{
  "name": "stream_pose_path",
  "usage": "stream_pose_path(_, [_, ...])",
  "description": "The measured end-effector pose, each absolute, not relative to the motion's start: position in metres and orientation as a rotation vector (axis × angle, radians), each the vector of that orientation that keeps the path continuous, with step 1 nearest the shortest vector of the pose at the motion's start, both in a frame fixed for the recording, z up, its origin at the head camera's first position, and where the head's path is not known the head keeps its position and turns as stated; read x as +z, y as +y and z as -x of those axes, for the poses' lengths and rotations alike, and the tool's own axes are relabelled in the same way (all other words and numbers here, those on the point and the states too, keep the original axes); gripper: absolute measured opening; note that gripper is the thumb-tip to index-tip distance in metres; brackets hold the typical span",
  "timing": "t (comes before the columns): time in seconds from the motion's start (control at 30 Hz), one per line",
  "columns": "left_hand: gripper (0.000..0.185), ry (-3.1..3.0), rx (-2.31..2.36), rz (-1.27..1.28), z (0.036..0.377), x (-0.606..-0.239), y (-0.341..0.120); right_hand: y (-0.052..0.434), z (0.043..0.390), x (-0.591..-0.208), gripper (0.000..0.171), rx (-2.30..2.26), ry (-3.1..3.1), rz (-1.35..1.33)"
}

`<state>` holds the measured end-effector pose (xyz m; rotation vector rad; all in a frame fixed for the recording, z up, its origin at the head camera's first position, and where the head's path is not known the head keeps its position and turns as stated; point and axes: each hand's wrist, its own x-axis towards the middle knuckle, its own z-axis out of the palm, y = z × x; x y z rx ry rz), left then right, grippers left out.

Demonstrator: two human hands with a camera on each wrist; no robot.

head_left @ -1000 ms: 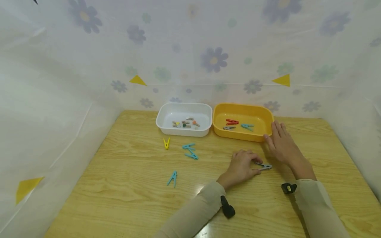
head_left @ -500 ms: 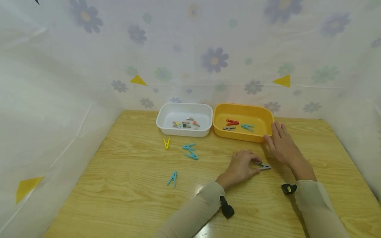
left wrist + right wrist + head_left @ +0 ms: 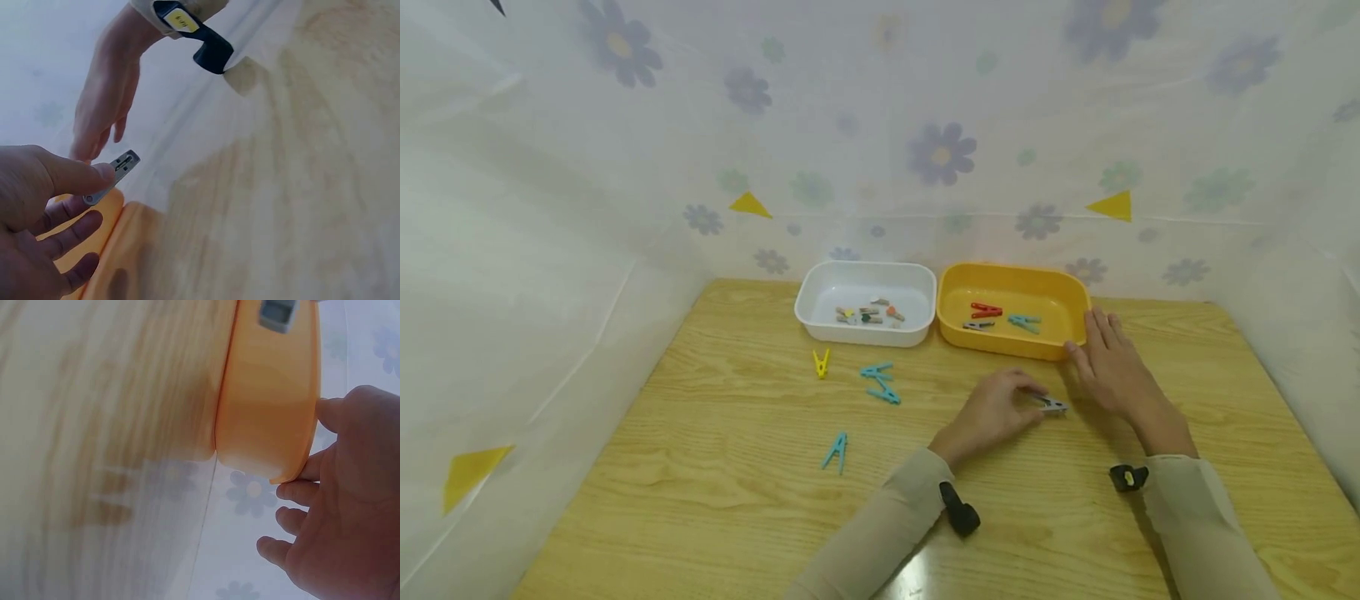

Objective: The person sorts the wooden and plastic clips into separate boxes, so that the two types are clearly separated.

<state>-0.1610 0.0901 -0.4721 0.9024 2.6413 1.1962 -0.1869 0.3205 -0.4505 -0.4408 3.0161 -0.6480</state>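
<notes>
— On the light wooden table (image 3: 715, 467), what has changed since a second ago?

— Little with the big things. The orange plastic tub (image 3: 1012, 290) and the white plastic tub (image 3: 820, 292) stand side by side at the far edge as before. The right hand (image 3: 1112, 371) has not shifted: it rests flat beside the orange tub's right corner, fingers straight and loosely together, fingertips (image 3: 292, 489) touching the rim. The left hand (image 3: 992, 412) has moved up and towards the orange tub, and the small grey clothespin (image 3: 1049, 405) has come with it, off the spot where it lay.

— How is the peg held?

— Pinched at one end between thumb and forefinger, its other end poking out to the right; the remaining fingers are loosely curled. The left wrist view shows the same grey peg (image 3: 112, 177) at the thumb tip, with the orange tub just below.

— And what else is about?

— Unmoved, all of it. Two crossed blue plastic pegs (image 3: 880, 382) and a yellow plastic peg (image 3: 821, 362) lie in front of the white tub, a lone blue peg (image 3: 837, 451) nearer the person. The orange tub holds a red peg (image 3: 986, 310), a blue one (image 3: 1024, 321) and a grey one (image 3: 977, 325); the white tub holds a cluster of tiny mixed clips (image 3: 868, 313). Nothing lies between the held peg and the orange tub.
</notes>
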Motion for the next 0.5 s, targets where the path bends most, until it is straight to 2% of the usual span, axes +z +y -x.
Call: stream_pose_path(0.5, [0.025, 2.533, 1.601, -0.798, 0.174, -0.46, 0.071, 0.32, 0.186, -0.449, 0.075, -0.65, 3.008, 0.44])
